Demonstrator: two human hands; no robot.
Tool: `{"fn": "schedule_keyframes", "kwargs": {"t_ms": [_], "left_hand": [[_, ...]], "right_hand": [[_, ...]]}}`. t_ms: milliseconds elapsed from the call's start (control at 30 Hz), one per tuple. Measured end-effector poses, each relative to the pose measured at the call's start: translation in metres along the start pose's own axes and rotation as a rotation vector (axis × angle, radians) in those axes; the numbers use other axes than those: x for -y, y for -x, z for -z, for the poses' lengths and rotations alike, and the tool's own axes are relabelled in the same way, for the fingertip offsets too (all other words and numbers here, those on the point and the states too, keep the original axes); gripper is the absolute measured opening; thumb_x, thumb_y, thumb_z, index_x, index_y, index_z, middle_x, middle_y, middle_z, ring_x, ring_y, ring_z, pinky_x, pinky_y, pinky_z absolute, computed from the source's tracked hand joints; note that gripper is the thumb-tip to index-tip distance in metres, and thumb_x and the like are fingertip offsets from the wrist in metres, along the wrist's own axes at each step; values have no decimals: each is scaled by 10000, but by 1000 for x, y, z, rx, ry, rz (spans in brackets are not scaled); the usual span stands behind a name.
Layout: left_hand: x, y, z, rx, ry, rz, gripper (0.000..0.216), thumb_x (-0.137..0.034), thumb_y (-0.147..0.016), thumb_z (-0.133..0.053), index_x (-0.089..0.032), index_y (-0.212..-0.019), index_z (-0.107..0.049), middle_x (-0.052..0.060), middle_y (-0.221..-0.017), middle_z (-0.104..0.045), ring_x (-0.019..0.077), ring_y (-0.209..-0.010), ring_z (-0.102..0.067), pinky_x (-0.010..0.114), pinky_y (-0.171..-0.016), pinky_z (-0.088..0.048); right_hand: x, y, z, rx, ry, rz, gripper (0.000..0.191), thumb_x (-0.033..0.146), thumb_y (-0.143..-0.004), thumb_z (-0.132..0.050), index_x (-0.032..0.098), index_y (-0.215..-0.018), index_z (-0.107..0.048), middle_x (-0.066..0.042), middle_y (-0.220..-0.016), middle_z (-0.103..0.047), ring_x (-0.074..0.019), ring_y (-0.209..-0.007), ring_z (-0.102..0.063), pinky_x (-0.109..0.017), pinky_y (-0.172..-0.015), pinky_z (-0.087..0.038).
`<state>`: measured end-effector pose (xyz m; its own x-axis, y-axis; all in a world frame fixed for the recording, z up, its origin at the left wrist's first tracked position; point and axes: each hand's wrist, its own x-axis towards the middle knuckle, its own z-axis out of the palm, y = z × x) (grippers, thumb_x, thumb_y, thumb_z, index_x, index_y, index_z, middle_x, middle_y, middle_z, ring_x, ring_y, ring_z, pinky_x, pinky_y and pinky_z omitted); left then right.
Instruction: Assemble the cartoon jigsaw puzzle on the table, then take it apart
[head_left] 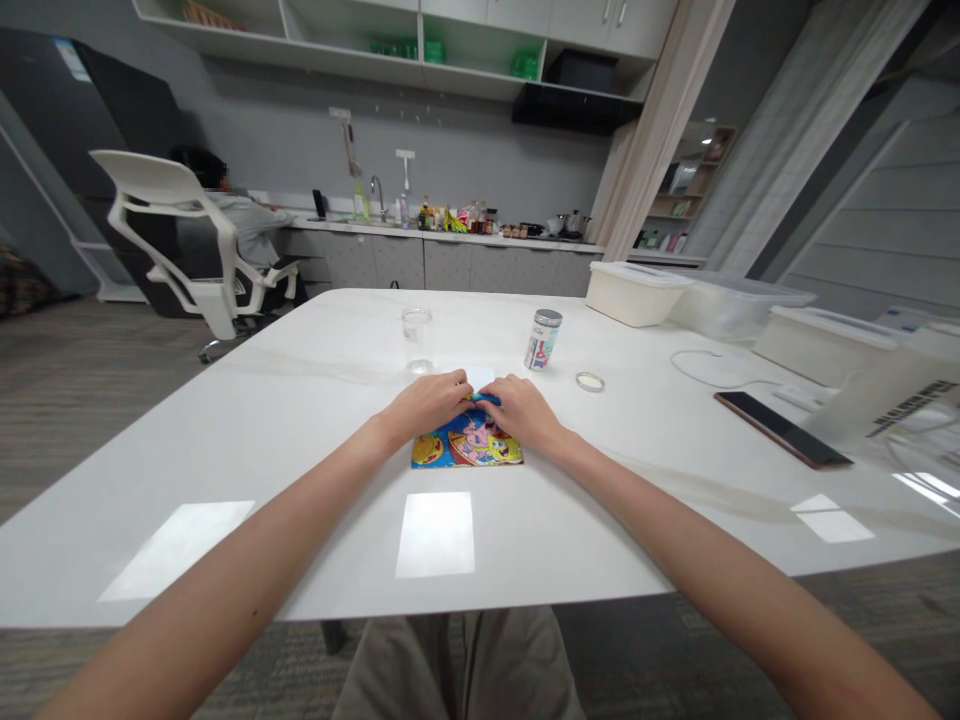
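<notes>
A blue, yellow and pink cartoon-printed sheet (467, 448) lies on the white table in front of me. Its far edge looks folded or rolled up between my fingers. My left hand (433, 402) is closed at the left part of that edge, and my right hand (523, 410) pinches the right part, with the fingertips nearly meeting. Just beyond the hands, a piece of white paper (480, 377) shows partly. Past my left hand stands a clear open jar (418, 345). A printed jar with a silver lid (542, 342) is beyond my right hand, and a round lid (590, 382) lies beside it.
At the right are lidded white bins (636, 296), a black phone-like slab (780, 430), a white cable (712, 372) and a white paper bag (892, 390). A person sits by a white chair (161, 180) at the far left. A kitchen counter runs along the back wall.
</notes>
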<state>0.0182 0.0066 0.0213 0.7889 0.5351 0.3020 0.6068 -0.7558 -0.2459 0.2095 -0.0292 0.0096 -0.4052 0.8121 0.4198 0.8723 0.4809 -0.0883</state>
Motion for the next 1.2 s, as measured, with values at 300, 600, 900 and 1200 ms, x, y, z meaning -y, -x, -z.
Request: {"fn": "schedule_keyframes", "kwargs": {"t_ms": [300, 600, 900, 1200], "left_hand": [[2, -1, -2, -31, -12, -2, 176, -269, -966, -487, -146, -947, -611, 84, -870, -687, 209, -783, -660, 308, -650, -450], [0, 0, -4, -14, 11, -3, 228, -315, -977, -464, -141, -995, -611, 80, -932, -668, 189, -784, -654, 287, -630, -438], [5, 0, -3, -39, -29, 16, 220, -328, -981, -468, -148, -1015, -590, 70, -915, -656, 193, -781, -649, 289, -633, -438], [2, -2, -9, 20, 3, 18, 269, -298, -1000, -393, -132, -1062, -595, 97, -927, -677, 206, -807, -652, 312, -683, -444]], "right_hand": [[3, 1, 0, -21, -41, -51, 204, 253, -933, -543, 157, -1083, -644, -100, -983, -698, -227, -908, -602, -336, -790, -418], [-2, 0, 3, -24, -26, -43, 125, 205, -878, -604, 171, -982, -663, -94, -994, -645, -228, -929, -590, -334, -801, -442], [-3, 1, -1, -50, -38, -24, 189, 206, -859, -627, 160, -1041, -616, -96, -999, -653, -238, -943, -577, -348, -810, -436], [-9, 0, 2, -38, -13, -37, 192, 182, -836, -668, 171, -1023, -624, -83, -984, -669, -238, -941, -579, -346, -784, -420]]}}
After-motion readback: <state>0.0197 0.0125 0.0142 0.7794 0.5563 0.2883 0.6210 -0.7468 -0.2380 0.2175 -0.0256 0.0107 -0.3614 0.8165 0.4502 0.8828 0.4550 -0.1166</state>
